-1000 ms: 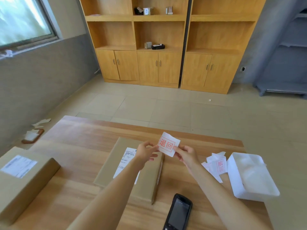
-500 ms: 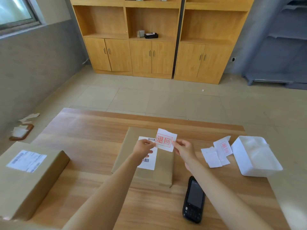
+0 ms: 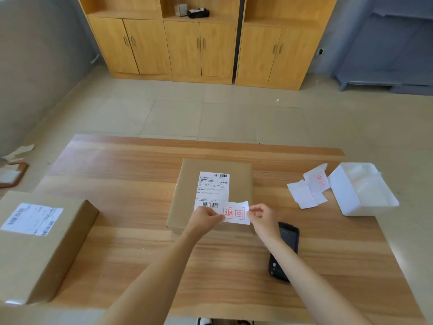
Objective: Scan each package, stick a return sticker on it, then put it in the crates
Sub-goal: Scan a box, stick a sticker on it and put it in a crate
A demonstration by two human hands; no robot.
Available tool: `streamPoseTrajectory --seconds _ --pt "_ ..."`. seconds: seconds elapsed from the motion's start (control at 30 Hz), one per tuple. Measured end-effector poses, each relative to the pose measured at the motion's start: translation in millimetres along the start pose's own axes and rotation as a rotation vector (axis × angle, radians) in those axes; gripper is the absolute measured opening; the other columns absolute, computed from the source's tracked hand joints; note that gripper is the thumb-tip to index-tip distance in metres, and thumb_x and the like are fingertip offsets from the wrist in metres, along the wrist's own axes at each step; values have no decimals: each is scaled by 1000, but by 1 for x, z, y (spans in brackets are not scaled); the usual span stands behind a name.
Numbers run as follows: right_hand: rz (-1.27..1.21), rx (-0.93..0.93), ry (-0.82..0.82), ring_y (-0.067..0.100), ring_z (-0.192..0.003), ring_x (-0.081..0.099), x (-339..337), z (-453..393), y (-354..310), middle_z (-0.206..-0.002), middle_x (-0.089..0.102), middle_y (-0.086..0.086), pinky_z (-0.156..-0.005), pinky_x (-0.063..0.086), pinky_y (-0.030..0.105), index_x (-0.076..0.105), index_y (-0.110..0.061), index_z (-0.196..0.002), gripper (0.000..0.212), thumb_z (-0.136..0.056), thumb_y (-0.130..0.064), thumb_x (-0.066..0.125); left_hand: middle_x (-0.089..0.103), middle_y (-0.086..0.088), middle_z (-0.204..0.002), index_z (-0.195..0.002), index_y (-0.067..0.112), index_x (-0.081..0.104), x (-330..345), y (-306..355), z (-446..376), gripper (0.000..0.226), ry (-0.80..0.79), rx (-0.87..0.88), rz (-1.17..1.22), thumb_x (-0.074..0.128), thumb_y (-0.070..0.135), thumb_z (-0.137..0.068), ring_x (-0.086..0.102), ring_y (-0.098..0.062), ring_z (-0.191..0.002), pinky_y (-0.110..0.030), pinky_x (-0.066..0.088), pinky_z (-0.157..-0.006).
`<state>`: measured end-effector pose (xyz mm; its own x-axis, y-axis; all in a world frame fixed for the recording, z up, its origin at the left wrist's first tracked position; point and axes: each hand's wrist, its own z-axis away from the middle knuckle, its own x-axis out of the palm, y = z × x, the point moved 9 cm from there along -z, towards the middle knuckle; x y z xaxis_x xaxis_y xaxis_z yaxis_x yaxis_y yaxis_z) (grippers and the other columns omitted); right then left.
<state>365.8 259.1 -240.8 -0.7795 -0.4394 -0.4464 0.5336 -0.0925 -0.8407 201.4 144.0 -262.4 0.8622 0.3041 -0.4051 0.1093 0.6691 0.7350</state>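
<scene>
A flat brown package (image 3: pixel 239 170) with a white shipping label (image 3: pixel 212 187) lies mid-table. Low over its near edge is a white return sticker (image 3: pixel 235 213) with red characters. My left hand (image 3: pixel 203 220) pinches the sticker's left edge and my right hand (image 3: pixel 262 219) pinches its right edge. A black handheld scanner (image 3: pixel 284 250) lies on the table under my right forearm, partly hidden. A second, larger labelled package (image 3: pixel 44 245) sits at the table's left edge.
Loose sticker papers (image 3: pixel 309 188) and a white box (image 3: pixel 363 191) lie at the right of the wooden table (image 3: pixel 131 184). Wooden cabinets (image 3: pixel 201 48) stand across the tiled floor. Scraps and a board (image 3: pixel 11 174) lie on the floor at left.
Both hands have lowered the sticker from above the package down to its near edge, beside the shipping label. The camera has tilted downward.
</scene>
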Motion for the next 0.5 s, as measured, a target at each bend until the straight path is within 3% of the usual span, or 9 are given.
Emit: streamPoseTrajectory --seconds 0.2,0.4,0.5 --pt "54 -25 -11 8 -80 54 6 -2 10 -89 60 -1 -61 41 11 60 -10 -94 7 -89 -5 59 46 6 -58 -69 13 53 3 -4 -2 28 -3 -9 -118 69 30 -85 41 -9 -54 -23 33 -52" --pt "67 -18 39 7 -77 56 5 -3 17 -85 61 -5 -73 49 27 60 -15 -90 8 -87 -7 61 52 10 -62 -70 17 60 6 -2 -5 23 10 18 -182 70 32 -84 51 -12 -67 -25 41 -67" --pt "55 -16 45 9 -78 56 3 -5 20 -84 61 -4 -71 48 26 60 -14 -89 9 -87 -6 60 54 15 -65 -68 21 61 9 0 -4 21 22 30 -212 69 32 -85 53 -11 -72 -24 42 -71"
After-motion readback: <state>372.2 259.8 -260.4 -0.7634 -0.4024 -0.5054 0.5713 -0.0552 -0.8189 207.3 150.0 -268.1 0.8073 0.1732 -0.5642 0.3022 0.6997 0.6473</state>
